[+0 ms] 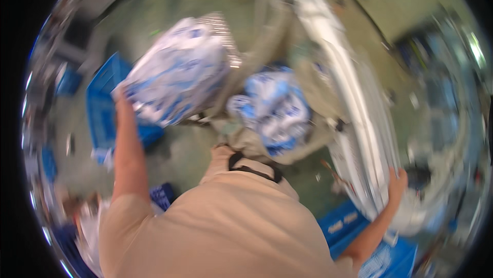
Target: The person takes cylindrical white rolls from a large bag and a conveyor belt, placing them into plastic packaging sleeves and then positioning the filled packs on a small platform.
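The head view looked down from the wearer's head, above the fingers of the left hand [122, 96] and the right hand [397, 185] and set back from them toward the body, so that the beige shirt [231, 221] loomed closest, nearer than any finger. It faced steeply downward — between the fingers of the two hands and on to the green floor [177, 159] lower than them — while its wide fisheye field spread outward past the fingers on both sides, curving toward a round, dark edge.
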The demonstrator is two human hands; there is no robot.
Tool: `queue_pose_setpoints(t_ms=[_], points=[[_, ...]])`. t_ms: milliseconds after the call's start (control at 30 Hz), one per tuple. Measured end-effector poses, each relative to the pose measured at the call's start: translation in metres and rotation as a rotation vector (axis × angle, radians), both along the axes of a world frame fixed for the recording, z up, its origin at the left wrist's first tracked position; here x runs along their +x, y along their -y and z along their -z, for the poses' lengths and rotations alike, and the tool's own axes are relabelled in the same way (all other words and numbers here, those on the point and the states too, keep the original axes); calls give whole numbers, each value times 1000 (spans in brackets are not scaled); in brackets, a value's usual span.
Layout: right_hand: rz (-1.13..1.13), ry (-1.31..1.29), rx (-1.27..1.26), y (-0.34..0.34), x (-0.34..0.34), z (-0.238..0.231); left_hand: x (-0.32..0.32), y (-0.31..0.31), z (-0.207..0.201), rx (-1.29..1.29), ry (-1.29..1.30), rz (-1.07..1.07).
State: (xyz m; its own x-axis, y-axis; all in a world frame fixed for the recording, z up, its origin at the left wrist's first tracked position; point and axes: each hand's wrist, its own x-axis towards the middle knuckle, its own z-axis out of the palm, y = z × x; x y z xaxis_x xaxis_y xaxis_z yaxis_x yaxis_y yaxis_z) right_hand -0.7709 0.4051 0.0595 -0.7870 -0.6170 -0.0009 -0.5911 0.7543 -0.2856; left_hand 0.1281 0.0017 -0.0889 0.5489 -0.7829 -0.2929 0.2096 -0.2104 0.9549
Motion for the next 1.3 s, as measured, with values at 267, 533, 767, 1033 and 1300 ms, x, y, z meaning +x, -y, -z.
queue_pose_setpoints(t_ms=[267,533,767,1033,1300], points=[[-1076,610,-822,277,343,-41,-58,-55,-4,246,146,-95],[-1691,366,-123,455,602,124,-83,-38,9,360,3,29],[-1617,-34,-86,446,627,167,-54,-31,1,289,-630,-147],[-1136,788,-783,330,412,-75,-179,42,-105,-96,-474,224],[245,992,-1521,77,179,-139,-501,-118,6,-602,944,1671]])
